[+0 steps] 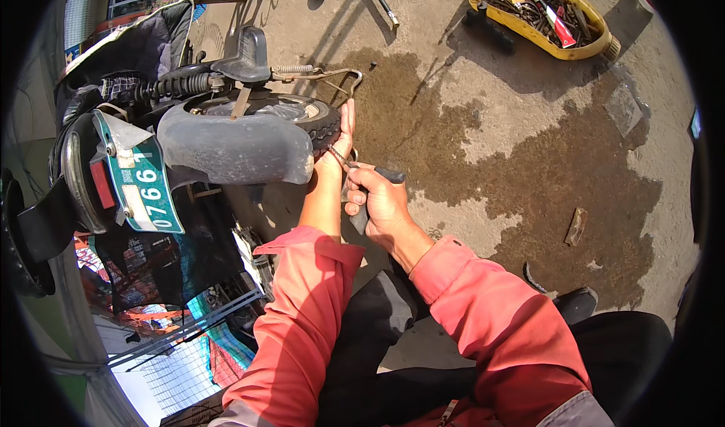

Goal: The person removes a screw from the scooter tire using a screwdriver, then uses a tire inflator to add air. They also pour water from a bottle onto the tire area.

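Observation:
A black rear tyre [323, 129] of a two-wheeled vehicle sits under a scuffed grey mudguard [238, 146]. My left hand [340, 144] lies along its tread, with fingers stretched out towards the far side. Wrapped round the dark T-handle of a tyre reamer [391, 175] is my right hand [381, 204]. The tool's thin, rough-looking shaft points at the tread beside my left palm. Whether its tip is in the rubber I cannot tell, because that spot is small and partly covered.
A green number plate [143, 178] and red reflector [102, 184] hang left of the mudguard. A bent metal stand [351, 80] juts out beyond the tyre. At the far right stands a cut yellow container [529, 30] of tools. Wet patches and a small flat scrap [576, 226] mark the ground.

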Demonstrator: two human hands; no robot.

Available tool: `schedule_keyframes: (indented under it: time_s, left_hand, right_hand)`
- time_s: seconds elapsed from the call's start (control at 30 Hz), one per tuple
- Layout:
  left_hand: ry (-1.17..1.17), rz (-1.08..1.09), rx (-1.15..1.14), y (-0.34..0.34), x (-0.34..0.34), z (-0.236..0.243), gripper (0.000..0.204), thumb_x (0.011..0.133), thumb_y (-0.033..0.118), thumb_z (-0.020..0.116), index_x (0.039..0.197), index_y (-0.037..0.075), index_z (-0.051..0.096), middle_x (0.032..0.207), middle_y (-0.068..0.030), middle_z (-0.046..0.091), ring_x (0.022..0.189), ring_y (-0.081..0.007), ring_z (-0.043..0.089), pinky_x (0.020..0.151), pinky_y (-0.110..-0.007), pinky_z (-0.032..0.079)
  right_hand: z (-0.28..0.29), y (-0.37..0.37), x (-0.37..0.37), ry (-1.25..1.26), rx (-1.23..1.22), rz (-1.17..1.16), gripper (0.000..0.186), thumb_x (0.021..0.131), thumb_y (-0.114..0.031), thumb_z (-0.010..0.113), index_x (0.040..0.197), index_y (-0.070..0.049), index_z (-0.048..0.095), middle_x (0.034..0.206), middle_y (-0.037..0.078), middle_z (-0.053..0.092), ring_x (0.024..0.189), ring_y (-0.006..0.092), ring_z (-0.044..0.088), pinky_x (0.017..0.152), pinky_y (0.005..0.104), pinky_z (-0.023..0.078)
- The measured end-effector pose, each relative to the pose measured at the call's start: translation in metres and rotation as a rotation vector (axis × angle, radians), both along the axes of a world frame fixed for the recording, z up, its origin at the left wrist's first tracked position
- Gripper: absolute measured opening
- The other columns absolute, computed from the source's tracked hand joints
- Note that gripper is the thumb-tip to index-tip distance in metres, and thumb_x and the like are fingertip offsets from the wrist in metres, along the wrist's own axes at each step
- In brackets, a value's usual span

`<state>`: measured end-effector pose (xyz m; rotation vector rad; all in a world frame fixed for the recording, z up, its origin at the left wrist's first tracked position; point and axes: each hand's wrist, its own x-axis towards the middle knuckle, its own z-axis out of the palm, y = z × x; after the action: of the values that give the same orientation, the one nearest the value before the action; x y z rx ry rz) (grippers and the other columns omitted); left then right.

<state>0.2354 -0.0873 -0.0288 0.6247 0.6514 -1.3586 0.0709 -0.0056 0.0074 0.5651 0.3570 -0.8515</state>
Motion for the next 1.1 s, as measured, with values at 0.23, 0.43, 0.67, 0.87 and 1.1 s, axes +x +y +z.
schedule_keyframes:
  time_s: [0.23,0.43,0.67,0.87,1.1]
  left_hand:
    - [0.183,0.105,-0.050,-0.009,0.011,-0.012,0.042,0.084,0.011,0.058,0.122,-0.006,0.052,0.110,-0.0226,0.056,0.101,-0.0340,0.059,0.084,-0.046,0.053]
    - [0.198,0.077,-0.043,-0.011,-0.005,-0.003,0.039,0.081,0.006,0.059,0.118,-0.006,0.053,0.107,-0.0213,0.056,0.099,-0.0312,0.058,0.080,-0.043,0.054]
    - [0.206,0.065,-0.025,-0.009,-0.001,0.001,0.038,0.081,0.005,0.060,0.116,-0.007,0.053,0.104,-0.0207,0.056,0.097,-0.0316,0.059,0.080,-0.043,0.055]
    - [0.173,0.054,-0.011,-0.012,0.006,-0.007,0.040,0.078,0.007,0.062,0.115,-0.006,0.053,0.104,-0.0204,0.056,0.096,-0.0316,0.059,0.079,-0.043,0.055]
    - [0.148,0.097,-0.019,-0.011,0.023,-0.015,0.044,0.080,0.013,0.062,0.118,-0.007,0.053,0.107,-0.0213,0.055,0.098,-0.0319,0.059,0.080,-0.042,0.055]
  right_hand:
    - [-0.003,-0.008,0.008,0.068,-0.007,0.039,0.014,0.090,-0.004,0.058,0.103,0.001,0.060,0.069,-0.001,0.048,0.053,0.0068,0.042,0.046,0.0243,0.037]
    - [-0.008,-0.009,0.014,0.524,-0.324,0.020,0.013,0.088,-0.003,0.060,0.096,0.004,0.067,0.063,0.000,0.055,0.052,0.0064,0.048,0.046,0.0248,0.038]
    - [-0.029,-0.005,0.014,1.350,-1.036,-0.117,0.018,0.081,-0.009,0.065,0.096,0.002,0.065,0.069,0.017,0.059,0.062,0.0296,0.062,0.058,0.0417,0.049]
    - [-0.032,-0.018,-0.008,1.503,-1.353,-0.010,0.021,0.077,-0.010,0.067,0.095,0.000,0.063,0.072,0.016,0.058,0.067,0.0346,0.063,0.062,0.0448,0.050]
    - [-0.021,-0.025,-0.005,0.279,-0.276,0.207,0.019,0.087,-0.004,0.063,0.103,0.005,0.065,0.066,-0.002,0.053,0.051,0.0094,0.047,0.046,0.0276,0.039]
